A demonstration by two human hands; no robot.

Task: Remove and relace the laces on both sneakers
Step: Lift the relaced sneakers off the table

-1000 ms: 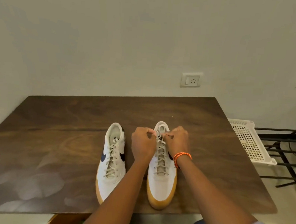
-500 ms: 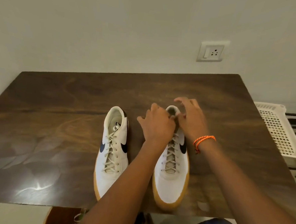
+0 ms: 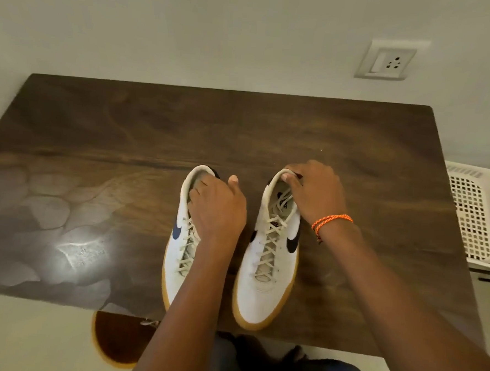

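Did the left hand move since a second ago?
Yes. The left hand left the right sneaker and went left onto the left sneaker, gripping its collar.

A dark wooden table carries two laced sneakers.

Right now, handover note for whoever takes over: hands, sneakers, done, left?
Left hand: fingers curled into the collar of the left sneaker.
Right hand: pinches the heel collar of the right sneaker.
Both sneakers stand side by side on the wooden table, toes toward the person.
Done: both look laced to the top; I see no bows.
Left: can't tell which pass this is; confirm before unlacing.
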